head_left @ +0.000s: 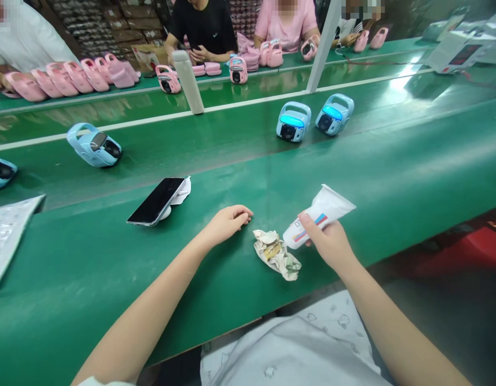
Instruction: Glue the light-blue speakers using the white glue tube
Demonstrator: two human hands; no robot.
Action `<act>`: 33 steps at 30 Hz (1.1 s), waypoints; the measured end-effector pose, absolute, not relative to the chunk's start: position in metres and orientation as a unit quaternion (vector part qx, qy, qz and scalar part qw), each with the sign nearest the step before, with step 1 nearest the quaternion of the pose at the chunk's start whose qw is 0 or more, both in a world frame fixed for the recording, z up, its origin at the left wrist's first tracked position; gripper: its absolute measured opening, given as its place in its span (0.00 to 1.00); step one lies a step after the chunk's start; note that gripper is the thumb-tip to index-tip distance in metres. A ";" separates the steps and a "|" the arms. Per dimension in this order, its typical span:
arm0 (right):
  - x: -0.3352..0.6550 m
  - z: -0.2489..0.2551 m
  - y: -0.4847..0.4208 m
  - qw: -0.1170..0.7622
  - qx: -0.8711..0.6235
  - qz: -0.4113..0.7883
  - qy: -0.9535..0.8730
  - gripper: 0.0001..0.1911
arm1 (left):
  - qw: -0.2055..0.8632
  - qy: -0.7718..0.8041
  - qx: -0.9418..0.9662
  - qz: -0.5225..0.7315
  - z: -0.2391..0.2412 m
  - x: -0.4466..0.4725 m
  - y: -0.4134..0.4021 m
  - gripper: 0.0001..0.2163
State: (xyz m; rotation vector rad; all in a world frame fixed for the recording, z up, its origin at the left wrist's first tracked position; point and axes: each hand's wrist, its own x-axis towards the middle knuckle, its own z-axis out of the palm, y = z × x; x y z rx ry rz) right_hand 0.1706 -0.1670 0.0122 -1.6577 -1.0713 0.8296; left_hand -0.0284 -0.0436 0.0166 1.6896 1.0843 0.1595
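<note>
My right hand is wrapped round a white squeeze tube with blue and red stripes. The tube tilts, its flat crimped end up to the right and its rounded end low on the left. Just beside that lower end lies a crumpled piece of paper with yellowish-brown smears, on the green table. My left hand rests on the table left of the paper, fingers loosely curled together, with nothing visible in them. A dark-screened phone leans on small white items farther left.
Blue speaker-like devices with handles stand on the green belt, two of them lit. A pale bottle stands beyond. Several people sit across, among pink cases. A clear plastic bag lies at left; a white machine stands at far right.
</note>
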 end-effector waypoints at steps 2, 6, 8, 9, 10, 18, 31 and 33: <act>0.169 0.013 -0.169 0.471 -0.679 0.337 -0.451 0.20 | 0.545 0.446 0.710 0.019 0.023 -0.020 -0.038 0.11; 0.168 0.008 -0.174 0.489 -0.668 0.335 -0.450 0.18 | 0.568 0.416 0.709 -0.044 0.030 -0.011 -0.040 0.10; 0.166 0.004 -0.176 0.507 -0.660 0.339 -0.439 0.19 | 0.589 0.394 0.703 -0.064 0.030 -0.010 -0.046 0.10; 0.165 0.002 -0.177 0.518 -0.654 0.341 -0.432 0.19 | 0.601 0.383 0.697 -0.073 0.029 -0.010 -0.049 0.10; 0.163 0.000 -0.177 0.531 -0.649 0.343 -0.424 0.20 | 0.615 0.373 0.690 -0.079 0.028 -0.011 -0.051 0.10; 0.153 -0.001 -0.169 0.609 -0.616 0.306 -0.395 0.20 | 0.790 0.355 0.500 0.008 0.026 -0.013 -0.058 0.12; 0.139 0.006 -0.169 0.585 -0.595 0.152 -0.531 0.16 | 0.866 0.342 0.291 0.220 -0.006 -0.001 -0.061 0.09; 0.135 0.008 -0.171 0.573 -0.587 0.113 -0.561 0.17 | 0.868 0.335 0.299 0.215 -0.006 -0.001 -0.062 0.10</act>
